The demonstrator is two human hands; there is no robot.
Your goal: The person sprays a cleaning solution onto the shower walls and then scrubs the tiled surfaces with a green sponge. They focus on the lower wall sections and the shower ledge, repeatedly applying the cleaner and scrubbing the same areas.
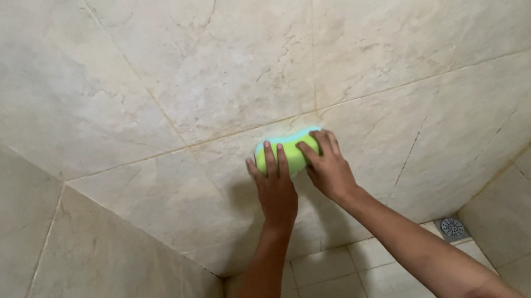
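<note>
Left hand (274, 186) and right hand (328, 168) both press a green sponge (290, 150), fingers hiding its lower half

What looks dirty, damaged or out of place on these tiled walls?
Nothing is broken or spilled. The grout lines between the beige wall tiles look brownish and stained. Both the left hand and right hand press a green sponge against the wall. The floor drain sits in place.
</note>
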